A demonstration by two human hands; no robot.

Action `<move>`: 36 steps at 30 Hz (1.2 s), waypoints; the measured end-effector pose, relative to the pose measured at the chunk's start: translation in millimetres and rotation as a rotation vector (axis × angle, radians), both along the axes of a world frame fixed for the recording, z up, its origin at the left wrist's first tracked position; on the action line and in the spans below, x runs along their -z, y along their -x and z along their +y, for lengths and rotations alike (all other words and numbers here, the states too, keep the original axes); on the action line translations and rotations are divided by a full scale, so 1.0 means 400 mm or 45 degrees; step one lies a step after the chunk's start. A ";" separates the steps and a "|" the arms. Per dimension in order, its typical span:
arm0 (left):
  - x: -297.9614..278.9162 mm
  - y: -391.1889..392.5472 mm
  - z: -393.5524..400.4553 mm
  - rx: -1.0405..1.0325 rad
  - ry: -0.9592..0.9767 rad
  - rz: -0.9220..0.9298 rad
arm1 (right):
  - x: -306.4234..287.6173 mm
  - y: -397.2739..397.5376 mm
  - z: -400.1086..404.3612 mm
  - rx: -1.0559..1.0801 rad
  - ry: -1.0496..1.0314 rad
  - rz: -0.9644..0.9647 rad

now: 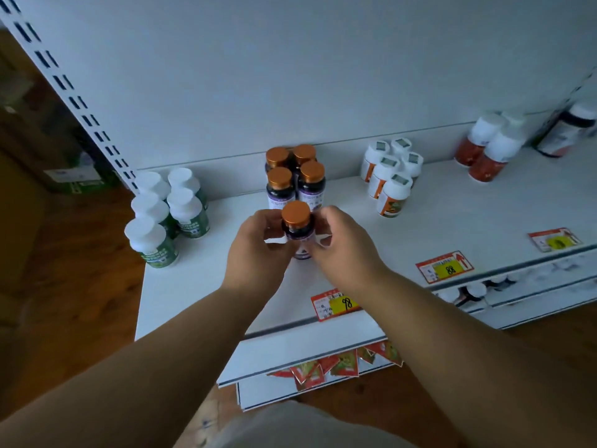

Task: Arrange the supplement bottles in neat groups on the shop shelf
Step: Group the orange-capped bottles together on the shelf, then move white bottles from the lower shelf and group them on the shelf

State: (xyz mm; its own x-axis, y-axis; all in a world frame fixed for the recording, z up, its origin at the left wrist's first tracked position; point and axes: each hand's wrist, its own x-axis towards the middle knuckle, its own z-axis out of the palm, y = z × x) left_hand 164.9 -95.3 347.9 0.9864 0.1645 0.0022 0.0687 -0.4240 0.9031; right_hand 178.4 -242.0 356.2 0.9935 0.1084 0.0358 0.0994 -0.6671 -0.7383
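A dark bottle with a copper cap and purple label point(296, 221) stands upright on the white shelf point(420, 227), in front of a block of several matching copper-capped bottles point(295, 176). My left hand point(258, 250) grips it from the left and my right hand point(345, 247) grips it from the right, fingers curled round its body. The lower part of the bottle is partly hidden by my fingers.
Several green-label bottles with white caps point(164, 215) stand at the shelf's left end. White bottles with orange labels point(391, 176) and red bottles with white caps point(487, 147) stand to the right. Price tags point(444, 266) lie along the front edge. A slotted upright point(77, 101) rises at left.
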 end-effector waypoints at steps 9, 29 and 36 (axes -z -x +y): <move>0.033 -0.061 -0.001 -0.043 -0.081 0.004 | 0.040 -0.061 0.011 0.052 0.000 0.039; 0.165 0.409 -0.427 0.302 -0.265 0.056 | 0.157 0.424 -0.454 0.149 -0.080 0.080; 0.336 0.399 -0.484 0.378 -0.295 0.192 | 0.326 0.406 -0.527 0.234 -0.023 0.126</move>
State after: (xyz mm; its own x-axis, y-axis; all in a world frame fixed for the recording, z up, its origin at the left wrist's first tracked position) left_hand 5.1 -289.0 213.7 0.9830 -0.1156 -0.1425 0.0369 -0.6364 0.7704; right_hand 16.0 -452.7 226.0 0.9952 -0.0750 -0.0623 -0.0963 -0.6541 -0.7503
